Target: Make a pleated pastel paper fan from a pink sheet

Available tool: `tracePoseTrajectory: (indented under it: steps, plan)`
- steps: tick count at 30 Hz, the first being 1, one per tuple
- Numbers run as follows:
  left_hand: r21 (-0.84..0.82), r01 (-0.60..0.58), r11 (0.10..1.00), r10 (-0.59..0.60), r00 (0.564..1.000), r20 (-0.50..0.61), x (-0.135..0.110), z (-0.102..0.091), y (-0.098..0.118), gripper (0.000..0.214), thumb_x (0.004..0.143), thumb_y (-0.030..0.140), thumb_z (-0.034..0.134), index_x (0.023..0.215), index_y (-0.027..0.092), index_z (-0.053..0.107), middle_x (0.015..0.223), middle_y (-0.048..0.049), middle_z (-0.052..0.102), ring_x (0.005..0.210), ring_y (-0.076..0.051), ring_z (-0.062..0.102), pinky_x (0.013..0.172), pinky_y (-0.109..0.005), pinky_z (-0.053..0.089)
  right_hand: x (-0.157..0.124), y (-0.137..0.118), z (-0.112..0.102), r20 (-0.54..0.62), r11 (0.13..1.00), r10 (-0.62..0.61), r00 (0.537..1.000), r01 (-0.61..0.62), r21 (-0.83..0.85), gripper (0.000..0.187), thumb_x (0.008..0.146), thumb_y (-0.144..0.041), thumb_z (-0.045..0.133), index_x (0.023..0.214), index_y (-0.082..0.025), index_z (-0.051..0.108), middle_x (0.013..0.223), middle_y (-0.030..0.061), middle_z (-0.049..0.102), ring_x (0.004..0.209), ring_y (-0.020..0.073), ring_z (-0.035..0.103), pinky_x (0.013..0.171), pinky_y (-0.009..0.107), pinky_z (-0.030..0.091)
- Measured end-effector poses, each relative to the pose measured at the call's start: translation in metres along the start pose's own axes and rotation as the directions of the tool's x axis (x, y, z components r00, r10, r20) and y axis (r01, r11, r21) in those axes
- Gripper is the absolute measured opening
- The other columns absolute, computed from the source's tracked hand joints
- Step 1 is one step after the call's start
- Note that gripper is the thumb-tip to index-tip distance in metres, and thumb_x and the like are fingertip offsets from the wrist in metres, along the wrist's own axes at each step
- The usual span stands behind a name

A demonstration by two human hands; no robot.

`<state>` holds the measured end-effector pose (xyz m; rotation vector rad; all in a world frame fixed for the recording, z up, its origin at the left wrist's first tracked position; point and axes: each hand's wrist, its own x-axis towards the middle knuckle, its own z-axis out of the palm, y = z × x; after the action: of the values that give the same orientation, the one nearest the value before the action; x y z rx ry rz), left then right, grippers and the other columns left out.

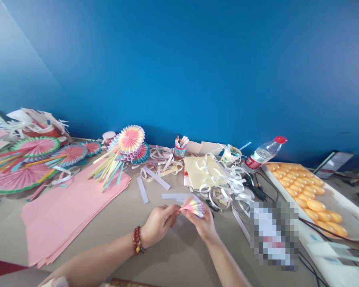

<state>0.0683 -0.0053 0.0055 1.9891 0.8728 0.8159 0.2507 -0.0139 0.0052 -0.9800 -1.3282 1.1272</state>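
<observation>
A small pleated paper fan, pink, yellow and pale lilac, is held between both hands over the grey table. My left hand is closed, pinching the fan's narrow gathered end. My right hand wraps round the spread pleats from the right, its thumb near the gathered point. Part of the fan is hidden by the fingers. Just behind it lies a pale lilac paper strip, with two more strips to its left.
Pink paper sheets lie at left, finished round paper fans behind them. White curled paper scraps, a pen cup and a tilted water bottle stand further back. Cables and a tray of orange oval pieces are at right.
</observation>
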Motion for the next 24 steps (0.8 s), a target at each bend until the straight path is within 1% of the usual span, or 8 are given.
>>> tracePoseTrajectory:
  steps: [4,8,10,15,18,22,24]
  plan:
    - [0.005,0.013,1.0,-0.013,1.0,0.006,0.001,0.0,0.001,0.033,0.101,0.034,0.031,0.097,0.017,0.059,0.058,0.0013,0.052,0.053,-0.011,0.045,0.058,-0.019,0.039,-0.001,0.002,-0.001,-0.027,1.0,-0.008,1.0,0.008,0.015,0.012,0.08,-0.029,0.072,0.077,-0.018,0.066,0.081,0.0019,0.061,0.075,0.0157,0.058,0.071,0.028,0.047]
    - [-0.03,0.051,0.998,-0.05,0.999,0.019,0.0,0.0,-0.003,0.032,0.101,0.034,0.032,0.095,0.017,0.058,0.057,0.0017,0.052,0.051,-0.01,0.046,0.057,-0.019,0.039,-0.001,0.005,-0.001,-0.006,1.0,-0.007,1.0,0.007,0.009,0.012,0.079,-0.029,0.073,0.078,-0.019,0.068,0.085,0.0036,0.064,0.08,0.0176,0.061,0.075,0.03,0.049]
    - [-0.053,0.075,0.996,-0.073,0.997,0.026,0.0,0.001,-0.005,0.033,0.101,0.034,0.031,0.097,0.017,0.059,0.056,0.002,0.053,0.051,-0.01,0.047,0.058,-0.019,0.039,0.0,0.008,0.0,-0.022,1.0,0.006,1.0,-0.006,0.013,0.012,0.08,-0.03,0.073,0.078,-0.019,0.069,0.084,0.0042,0.066,0.081,0.0184,0.062,0.075,0.03,0.049]
    - [-0.107,0.107,0.989,-0.103,0.994,0.036,0.0,0.004,-0.007,0.034,0.101,0.036,0.033,0.099,0.017,0.061,0.057,0.0022,0.057,0.05,-0.009,0.049,0.058,-0.018,0.041,-0.001,0.015,-0.001,-0.1,0.999,0.019,0.995,-0.022,-0.028,0.014,0.075,-0.03,0.077,0.079,-0.018,0.07,0.078,0.0033,0.067,0.074,0.0179,0.063,0.072,0.03,0.049]
    - [-0.132,0.125,0.983,-0.119,0.992,0.049,0.002,0.003,-0.003,0.036,0.101,0.038,0.033,0.097,0.017,0.062,0.058,0.0015,0.06,0.052,-0.01,0.053,0.06,-0.019,0.043,-0.001,0.015,-0.002,-0.095,0.998,-0.006,0.995,0.0,-0.062,0.013,0.075,-0.029,0.077,0.078,-0.018,0.07,0.076,0.0029,0.067,0.072,0.0175,0.062,0.069,0.029,0.049]
    - [-0.009,0.096,0.995,-0.095,0.995,0.024,0.006,-0.003,0.001,0.04,0.099,0.038,0.038,0.078,0.017,0.064,0.069,-0.0027,0.067,0.068,-0.014,0.06,0.069,-0.021,0.044,0.002,0.011,-0.003,-0.042,0.987,-0.07,0.997,0.063,-0.148,0.01,0.076,-0.029,0.076,0.076,-0.02,0.073,0.076,0.0031,0.067,0.07,0.0173,0.061,0.068,0.03,0.049]
    - [0.03,0.077,0.997,-0.077,0.997,0.015,0.008,-0.005,0.003,0.04,0.099,0.039,0.039,0.075,0.018,0.064,0.073,-0.0037,0.068,0.073,-0.015,0.061,0.071,-0.022,0.044,0.003,0.009,-0.002,-0.016,0.981,-0.09,0.996,0.085,-0.177,0.009,0.076,-0.029,0.076,0.076,-0.02,0.073,0.075,0.0034,0.067,0.069,0.0175,0.06,0.067,0.03,0.048]
